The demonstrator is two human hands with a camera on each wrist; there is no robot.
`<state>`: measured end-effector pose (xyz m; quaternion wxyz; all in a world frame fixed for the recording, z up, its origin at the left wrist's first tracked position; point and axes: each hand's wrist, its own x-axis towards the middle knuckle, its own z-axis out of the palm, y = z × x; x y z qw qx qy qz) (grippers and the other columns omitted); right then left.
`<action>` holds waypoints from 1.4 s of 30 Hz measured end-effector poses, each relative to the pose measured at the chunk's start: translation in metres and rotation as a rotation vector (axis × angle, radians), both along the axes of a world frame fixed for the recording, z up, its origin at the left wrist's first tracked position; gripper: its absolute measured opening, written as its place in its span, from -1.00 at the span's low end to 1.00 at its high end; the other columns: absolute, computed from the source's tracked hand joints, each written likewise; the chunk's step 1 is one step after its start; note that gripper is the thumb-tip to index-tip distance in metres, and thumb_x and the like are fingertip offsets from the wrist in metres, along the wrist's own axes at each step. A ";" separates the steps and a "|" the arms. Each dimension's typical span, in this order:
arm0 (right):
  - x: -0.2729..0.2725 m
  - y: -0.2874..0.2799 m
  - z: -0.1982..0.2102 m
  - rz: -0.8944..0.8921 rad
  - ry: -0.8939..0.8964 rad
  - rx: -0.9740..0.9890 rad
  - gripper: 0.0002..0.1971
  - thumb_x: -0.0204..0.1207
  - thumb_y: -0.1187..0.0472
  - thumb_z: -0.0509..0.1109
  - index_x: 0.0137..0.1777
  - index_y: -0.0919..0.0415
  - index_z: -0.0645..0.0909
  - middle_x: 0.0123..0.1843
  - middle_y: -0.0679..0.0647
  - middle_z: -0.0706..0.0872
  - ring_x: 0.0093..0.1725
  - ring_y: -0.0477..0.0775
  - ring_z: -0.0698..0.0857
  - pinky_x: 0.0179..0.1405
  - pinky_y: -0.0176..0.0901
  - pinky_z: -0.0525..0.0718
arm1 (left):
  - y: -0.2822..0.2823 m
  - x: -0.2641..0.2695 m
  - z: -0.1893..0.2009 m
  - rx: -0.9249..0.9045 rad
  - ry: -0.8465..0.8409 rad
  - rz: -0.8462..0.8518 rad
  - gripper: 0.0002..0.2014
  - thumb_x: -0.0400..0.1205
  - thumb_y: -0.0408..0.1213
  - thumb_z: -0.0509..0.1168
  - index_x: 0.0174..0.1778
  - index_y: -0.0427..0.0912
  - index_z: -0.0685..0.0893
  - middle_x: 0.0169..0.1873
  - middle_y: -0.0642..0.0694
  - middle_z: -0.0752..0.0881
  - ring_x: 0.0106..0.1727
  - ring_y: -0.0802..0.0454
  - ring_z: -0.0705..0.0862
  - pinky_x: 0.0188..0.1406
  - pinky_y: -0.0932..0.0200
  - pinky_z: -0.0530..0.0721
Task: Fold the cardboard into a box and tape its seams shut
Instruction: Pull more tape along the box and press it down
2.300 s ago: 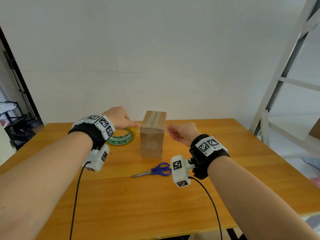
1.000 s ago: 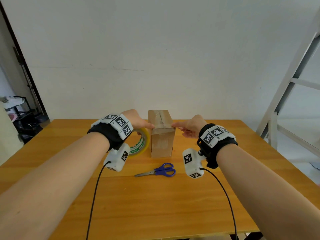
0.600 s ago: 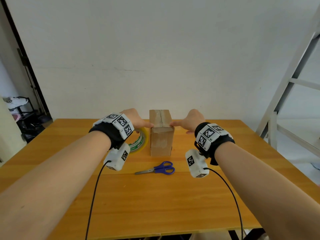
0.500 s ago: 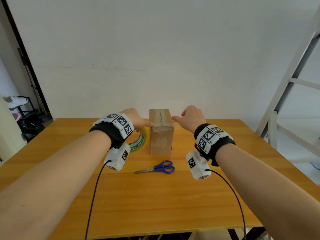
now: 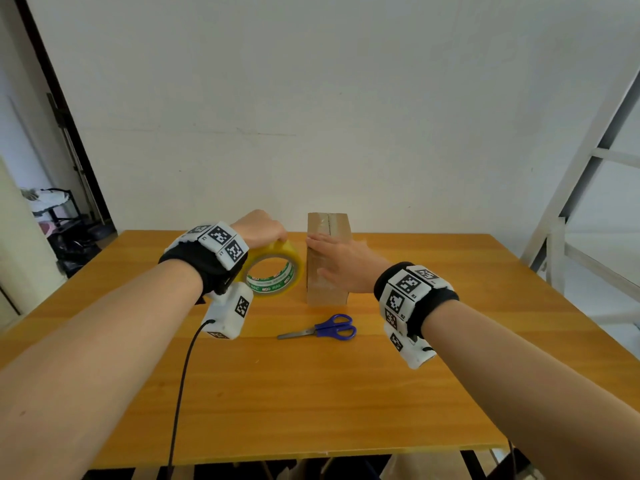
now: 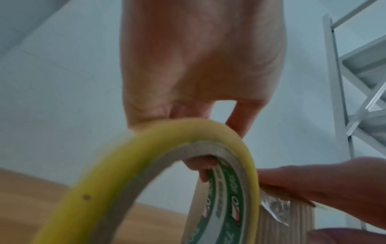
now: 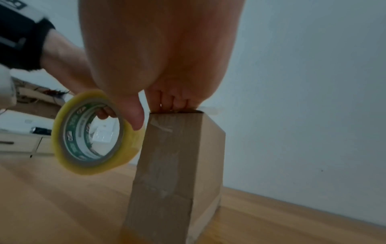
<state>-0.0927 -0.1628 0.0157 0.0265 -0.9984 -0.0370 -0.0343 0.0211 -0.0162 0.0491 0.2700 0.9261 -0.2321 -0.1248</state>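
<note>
A small brown cardboard box [image 5: 327, 289] stands upright at the middle of the wooden table [image 5: 311, 393], with clear tape along its top seam and down its near face [image 7: 165, 165]. My right hand [image 5: 337, 261] lies flat across the box's top front edge, fingers straight, thumb hanging beside the box. My left hand [image 5: 263, 230] grips a yellow tape roll [image 5: 273, 271] held on edge just left of the box, fingers hooked through its core [image 6: 200, 166]. The roll [image 7: 94, 132] nearly touches the box's left side.
Blue-handled scissors [image 5: 322, 330] lie on the table in front of the box. A white metal frame [image 5: 571, 188] stands to the right of the table, a dark doorway and rack [image 5: 55, 216] to the left. The wall runs close behind.
My left hand has lifted the tape roll upright and brought it beside the box. My right hand moved from the box's right top corner to lie flat over its top front edge.
</note>
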 end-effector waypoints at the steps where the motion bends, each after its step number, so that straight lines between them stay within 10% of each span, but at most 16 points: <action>1: 0.000 -0.001 -0.002 0.007 -0.006 0.003 -0.39 0.66 0.18 0.17 0.68 0.09 0.06 0.71 -0.02 0.09 0.65 0.01 0.17 0.49 -0.07 0.29 | 0.002 0.001 0.000 0.011 -0.008 -0.018 -0.80 0.58 -0.24 0.30 -0.31 -0.27 0.57 -0.35 -0.10 0.51 -0.24 -0.05 0.49 -0.30 0.16 0.39; 9: 0.002 -0.009 -0.008 0.051 -0.019 0.050 -0.38 0.62 0.26 0.18 0.66 0.10 0.11 0.70 0.02 0.16 0.63 0.05 0.26 0.50 0.06 0.39 | 0.007 0.012 -0.010 0.145 -0.078 -0.103 -0.81 0.52 -0.09 0.40 -0.21 -0.17 0.70 -0.27 -0.13 0.59 -0.23 -0.05 0.54 -0.18 0.09 0.54; 13: 0.004 -0.016 -0.008 0.041 -0.026 0.094 -0.40 0.61 0.25 0.21 0.64 0.06 0.16 0.67 -0.04 0.22 0.55 0.06 0.40 0.46 -0.03 0.41 | 0.011 0.011 -0.019 0.117 -0.093 -0.199 -0.76 0.58 -0.13 0.35 0.13 -0.07 0.74 -0.01 0.03 0.59 0.11 0.05 0.56 0.23 0.14 0.51; 19: 0.003 -0.022 0.000 0.021 0.000 0.112 -0.45 0.57 0.28 0.20 0.56 -0.01 0.27 0.59 -0.12 0.38 0.32 0.11 0.61 0.32 0.01 0.53 | 0.010 -0.002 -0.018 -0.017 -0.110 -0.247 -0.77 0.59 -0.22 0.35 0.13 -0.19 0.66 -0.23 0.07 0.54 -0.25 0.20 0.47 -0.33 0.33 0.40; 24: -0.002 -0.019 0.006 -0.003 -0.068 0.178 -0.49 0.53 0.33 0.25 0.49 0.08 0.40 0.55 -0.02 0.45 0.44 0.11 0.51 0.33 -0.11 0.48 | 0.013 -0.010 -0.021 -0.017 -0.114 -0.222 -0.79 0.60 -0.22 0.33 0.13 -0.17 0.65 -0.31 0.15 0.45 -0.24 0.14 0.45 -0.37 0.34 0.37; 29: -0.017 -0.013 0.012 0.001 -0.270 0.230 -0.80 0.51 0.25 0.32 0.12 0.16 0.60 -0.04 -0.01 0.69 -0.05 0.00 0.65 0.02 -0.09 0.68 | 0.020 -0.012 -0.023 -0.031 -0.115 -0.180 -0.79 0.60 -0.23 0.32 0.12 -0.19 0.66 -0.21 0.03 0.51 -0.09 0.05 0.48 -0.07 0.20 0.42; 36: -0.023 -0.002 -0.004 0.015 0.098 0.160 -0.86 0.50 0.27 0.35 -0.08 0.21 0.75 -0.11 0.00 0.78 -0.08 0.01 0.74 -0.07 -0.15 0.72 | 0.022 -0.009 -0.024 -0.068 -0.179 -0.183 -0.88 0.59 -0.23 0.33 0.00 -0.16 0.65 0.07 -0.05 0.57 0.04 0.02 0.51 0.05 0.17 0.42; 42: -0.018 -0.009 -0.041 -0.087 0.332 0.013 -0.66 0.51 0.22 0.46 0.28 0.22 0.65 0.21 0.09 0.75 0.16 0.10 0.71 0.14 -0.07 0.68 | 0.023 -0.009 -0.024 -0.090 -0.182 -0.209 -0.87 0.61 -0.26 0.29 0.04 -0.16 0.66 0.07 0.01 0.54 0.12 0.05 0.49 0.12 0.17 0.39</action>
